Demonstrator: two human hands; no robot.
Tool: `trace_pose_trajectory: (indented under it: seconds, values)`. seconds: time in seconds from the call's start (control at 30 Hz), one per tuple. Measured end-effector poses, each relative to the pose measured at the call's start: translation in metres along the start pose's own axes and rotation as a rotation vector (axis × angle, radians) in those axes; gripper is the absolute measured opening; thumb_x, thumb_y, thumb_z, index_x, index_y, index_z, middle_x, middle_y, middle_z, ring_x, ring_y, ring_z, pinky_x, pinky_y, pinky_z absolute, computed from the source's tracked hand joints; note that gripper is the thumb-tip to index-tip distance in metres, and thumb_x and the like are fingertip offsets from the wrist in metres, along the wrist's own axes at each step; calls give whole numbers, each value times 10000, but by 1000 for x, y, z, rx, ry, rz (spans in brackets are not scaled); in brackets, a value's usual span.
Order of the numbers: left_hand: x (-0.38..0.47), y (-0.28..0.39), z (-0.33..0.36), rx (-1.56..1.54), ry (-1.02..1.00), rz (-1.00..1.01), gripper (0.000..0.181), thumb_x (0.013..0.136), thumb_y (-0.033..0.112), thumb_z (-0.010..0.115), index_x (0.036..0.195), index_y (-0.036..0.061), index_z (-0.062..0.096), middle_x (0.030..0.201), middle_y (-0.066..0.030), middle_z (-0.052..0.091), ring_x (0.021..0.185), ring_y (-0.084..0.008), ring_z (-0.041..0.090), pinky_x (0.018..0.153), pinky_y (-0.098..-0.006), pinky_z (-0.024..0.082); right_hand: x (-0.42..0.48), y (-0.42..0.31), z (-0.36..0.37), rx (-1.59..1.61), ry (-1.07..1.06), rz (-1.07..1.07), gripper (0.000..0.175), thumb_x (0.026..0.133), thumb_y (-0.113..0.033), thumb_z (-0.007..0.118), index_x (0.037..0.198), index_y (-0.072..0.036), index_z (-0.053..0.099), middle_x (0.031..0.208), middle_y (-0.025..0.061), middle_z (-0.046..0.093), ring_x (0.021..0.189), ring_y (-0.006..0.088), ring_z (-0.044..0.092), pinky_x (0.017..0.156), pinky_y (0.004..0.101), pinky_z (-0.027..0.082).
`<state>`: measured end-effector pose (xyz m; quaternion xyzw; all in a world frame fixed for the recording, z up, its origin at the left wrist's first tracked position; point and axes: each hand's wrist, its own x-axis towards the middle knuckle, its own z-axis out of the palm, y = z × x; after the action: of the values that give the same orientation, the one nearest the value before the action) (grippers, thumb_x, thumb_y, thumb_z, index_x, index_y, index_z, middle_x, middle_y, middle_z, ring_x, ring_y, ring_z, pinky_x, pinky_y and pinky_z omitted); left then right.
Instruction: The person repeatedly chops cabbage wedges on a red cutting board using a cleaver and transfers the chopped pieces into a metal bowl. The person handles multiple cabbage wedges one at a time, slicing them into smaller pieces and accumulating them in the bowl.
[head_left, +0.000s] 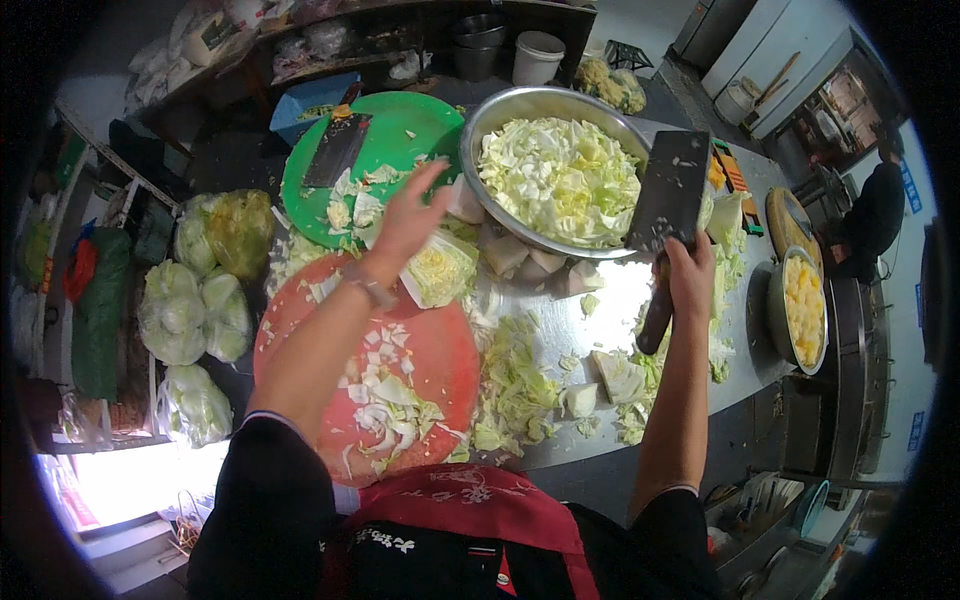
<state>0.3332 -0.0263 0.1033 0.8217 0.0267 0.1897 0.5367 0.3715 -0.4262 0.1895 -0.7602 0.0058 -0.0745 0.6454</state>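
My right hand (686, 277) grips the handle of a cleaver (670, 187), its broad blade raised beside the right rim of a steel bowl (555, 247) with cabbage bits stuck on it. Chopped cabbage (562, 180) fills the bowl. My left hand (412, 217), blurred, is over the near edge of the green cutting board (420, 120), its fingers apart, near a cut cabbage piece (442, 270). A second cleaver (337, 150) lies on that board. Chopped white and green cabbage is scattered on the red cutting board (442, 360) in front of me.
Loose leaves and cabbage cores (581, 400) litter the metal table (555, 300). Bagged cabbages (172, 311) stand at the left. A blue bin (289, 112) is behind the green board. Farther right are a bowl of yellow chunks (802, 307), a wooden board (784, 214) and a person (874, 202).
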Motion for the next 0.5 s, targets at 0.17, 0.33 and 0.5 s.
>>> trace_pose_trajectory:
  seconds: [0.17,0.33,0.5]
  values:
    - [-52,-116,-94,482,-1,-51,518,942,366,635,1379,94,568,1426,-218,522,1353,-359,463,1132,-425,341,-92,34,-16,282,-49,87,260,884,-62,602,1133,4,564,813,67,608,521,141,538,434,285,444]
    - [-94,-137,-101,604,-257,-265,661,933,580,539,1513,286,424,1649,-20,230,1530,-303,114,1213,-541,69,-170,51,14,329,-185,234,179,903,-44,602,1074,-7,564,761,61,603,481,139,518,421,281,424]
    - [-100,-109,-92,559,-265,-84,596,884,473,662,1395,182,564,1510,-153,416,1434,-346,315,1170,-500,238,-199,42,29,188,-291,310,180,914,-29,596,1091,-23,562,768,63,617,534,144,586,451,268,445]
